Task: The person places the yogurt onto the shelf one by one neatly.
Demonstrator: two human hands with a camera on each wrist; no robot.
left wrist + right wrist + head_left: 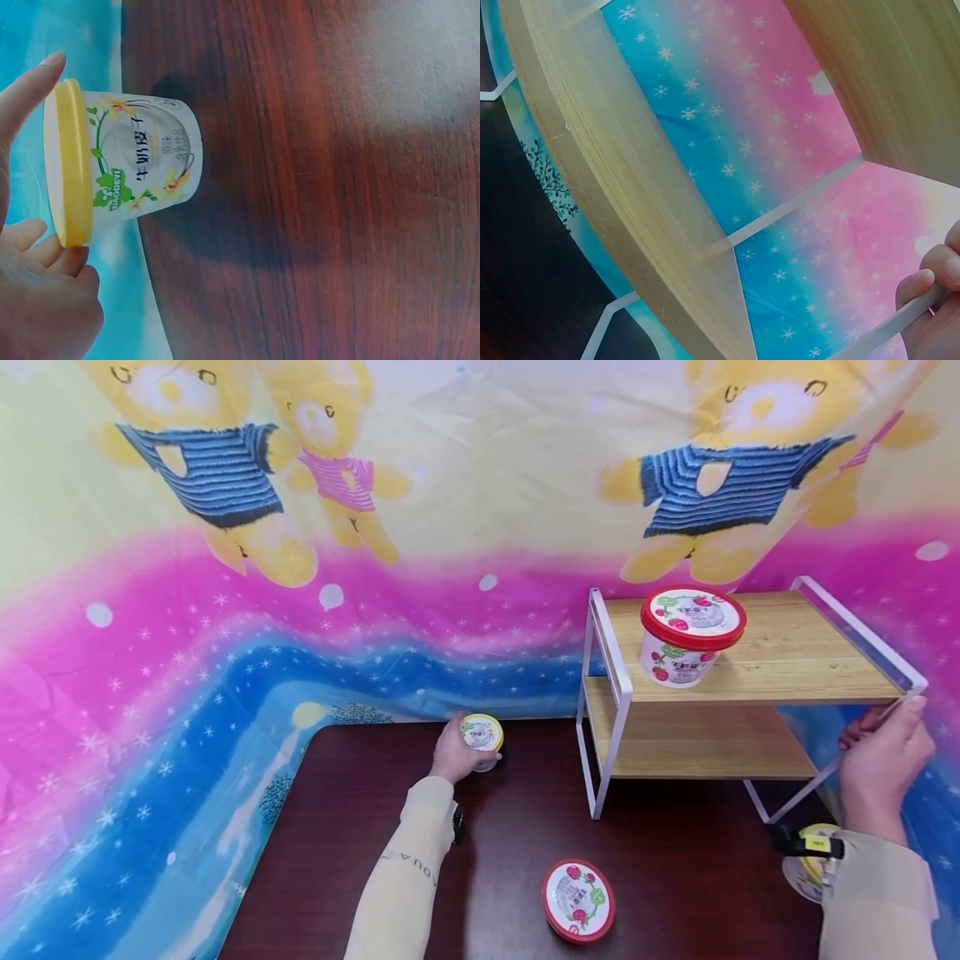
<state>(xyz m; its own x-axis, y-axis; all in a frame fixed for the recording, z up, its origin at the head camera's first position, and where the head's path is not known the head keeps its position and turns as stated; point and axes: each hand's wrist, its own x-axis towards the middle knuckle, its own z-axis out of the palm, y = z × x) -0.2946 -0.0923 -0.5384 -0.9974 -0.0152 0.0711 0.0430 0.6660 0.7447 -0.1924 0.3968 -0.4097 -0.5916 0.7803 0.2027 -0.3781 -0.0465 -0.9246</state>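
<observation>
My left hand (452,756) holds a small white tub with a yellow lid (482,732) near the table's far edge. In the left wrist view, thumb and fingers lie on either side of the yellow lid (75,161), and the tub's printed side faces the camera. Over on the right, my right hand (887,760) grips the white metal frame of a two-tier wooden shelf (802,643) at its front right corner. The right wrist view shows the fingers curled round the frame bar (889,326). A larger red-lidded tub (682,662) stands upright on the upper tier.
Another red-lidded tub (578,902) stands on the dark wooden table (337,835), in front of the shelf. A second yellow-lidded tub (801,881) is partly hidden behind my right wrist. A bear-patterned cloth (450,527) hangs behind the table.
</observation>
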